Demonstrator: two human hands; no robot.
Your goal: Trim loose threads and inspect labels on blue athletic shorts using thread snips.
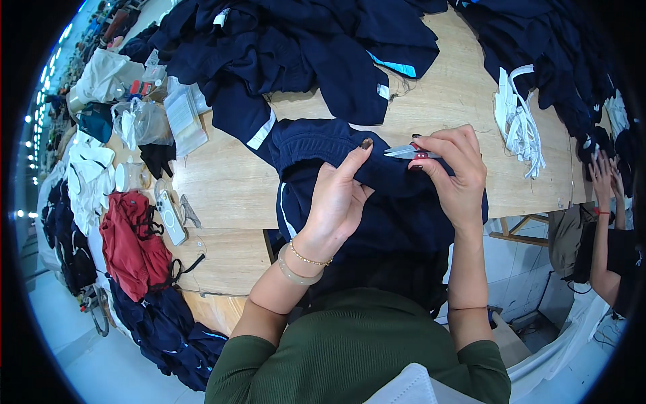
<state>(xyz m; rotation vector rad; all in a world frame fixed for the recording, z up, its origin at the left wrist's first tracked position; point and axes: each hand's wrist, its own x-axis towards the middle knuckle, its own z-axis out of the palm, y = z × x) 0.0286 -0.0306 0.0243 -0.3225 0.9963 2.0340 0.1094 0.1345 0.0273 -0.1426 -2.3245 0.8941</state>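
Note:
Navy trousers (pixel 404 222) with a gathered elastic waistband hang over the table's near edge and across my lap. A thin white stripe runs down their left side. My left hand (pixel 340 195) is closed on the cloth just below the waistband, thumb up and the other fingers partly hidden. In my right hand (pixel 457 168) is a small pair of thread snips (pixel 402 152) with red grips, pinched between thumb and fingers. The blades point left, toward my left thumb, just above the navy cloth.
More navy garments (pixel 269 54) with white and light-blue trim are heaped across the far table. White strips (pixel 518 121) lie to the right. On the left are a phone (pixel 169 215), a red cloth bag (pixel 134 242) and plastic bags (pixel 141 121). Another person's hands (pixel 603 178) work at far right.

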